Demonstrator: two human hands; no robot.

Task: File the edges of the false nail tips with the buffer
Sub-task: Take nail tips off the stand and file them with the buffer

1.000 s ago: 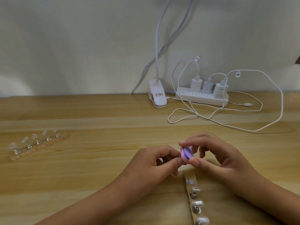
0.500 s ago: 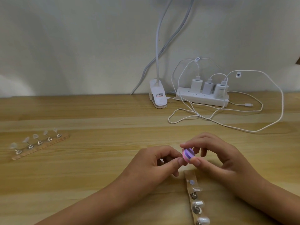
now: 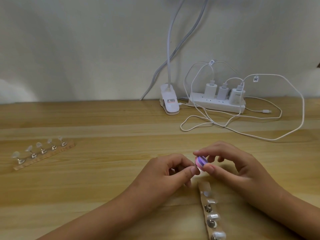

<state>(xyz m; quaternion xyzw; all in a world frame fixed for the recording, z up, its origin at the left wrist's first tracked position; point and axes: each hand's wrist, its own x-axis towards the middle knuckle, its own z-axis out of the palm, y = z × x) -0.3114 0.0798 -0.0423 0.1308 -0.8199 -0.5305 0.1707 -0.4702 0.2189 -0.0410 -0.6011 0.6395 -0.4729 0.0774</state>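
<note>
From the head camera, both hands meet over the near middle of the light wooden tabletop. The right hand pinches a small round buffer with pink and purple stripes: the forefinger lies on its upper edge and the thumb presses from below. The other fingers are bent loosely and touch nothing. The buffer is lifted above the tabletop and stands on its edge.

The left hand has all its fingers curled. Its thumb and forefinger tips are pressed together, just beside the lower left side of the buffer. Between them shows a small pale piece, touching the buffer or very near to it. It is too small to tell whether it is a nail tip.

Directly under the hands a narrow wooden strip runs toward the near edge of the picture. It carries a row of metal holders with clear false nail tips on them.

Far to the left lies a second wooden strip, at an angle, with five clear nail tips on small metal stands.

At the back, against the pale wall, a white lamp clip grips the tabletop. Beside it a white power strip holds three white chargers. Their white cables lie in loose loops on the tabletop.
</note>
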